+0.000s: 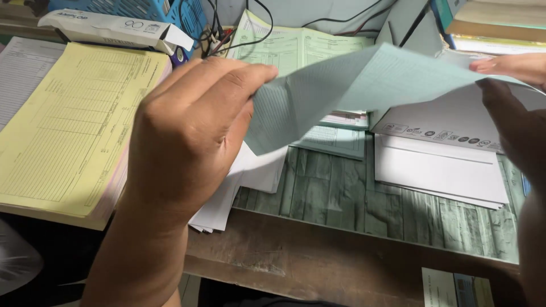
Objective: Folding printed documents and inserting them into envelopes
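Left hand (187, 131) is seen from the back, raised above the desk edge (318, 250), wrist bent and knuckles toward the camera. Its thumb and fingers are closed in a pinch on the left corner of a pale green sheet (364, 91). Right hand (512, 102) is only partly in view at the right border; its fingers are pinched on the sheet's far right edge, though how tightly cannot be told. The sheet is thus held in the air between both hands, above the desk, sagging a little and creased along a fold.

The sheet is judged to be very light, thin and limp, easily creased or torn; a grip at opposite corners or edges, with slight tension, would keep it flat.

Below the left hand a white paper stack (239, 187) is spread over the desk edge. Further left a yellow form pad (68, 125) lies flat, with a white carton (114, 28) behind it. Under the sheet, more green forms (335, 139) and a white ream (443, 165) lie on a wood-patterned mat (352, 199).
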